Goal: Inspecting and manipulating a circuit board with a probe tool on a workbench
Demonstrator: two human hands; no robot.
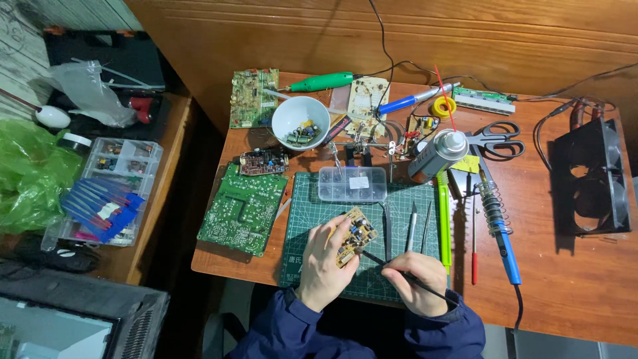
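I am watching from the head camera as my left hand (323, 264) is gripping a small tan circuit board (355, 237), fingers clamped on its lower left edge, holding it over the near part of the green cutting mat (312, 219). The board is sitting tilted, its long axis running from lower left to upper right, component side facing up toward me. My right hand (417, 282) is closed around a thin black probe (399, 271); the probe is lying slantwise, its handle end trailing off to the lower right and its tip pointing up-left, reaching the board's lower right edge. Just beyond the hands, tweezers (412, 226) are lying on the mat, pointing away from me. Farther up, on the mat's far edge, a clear lidded plastic box (352, 184) is sitting shut; I cannot tell what it is holding. To the left of the mat a large green circuit board (243, 210) is lying flat on the wooden desk (571, 279). Farther still, a white bowl (300, 122) is holding a small heap of loose electronic parts. Off to the left, on a side table, a clear compartment organiser (126, 159) is holding small parts, with blue-handled tools lying across it.
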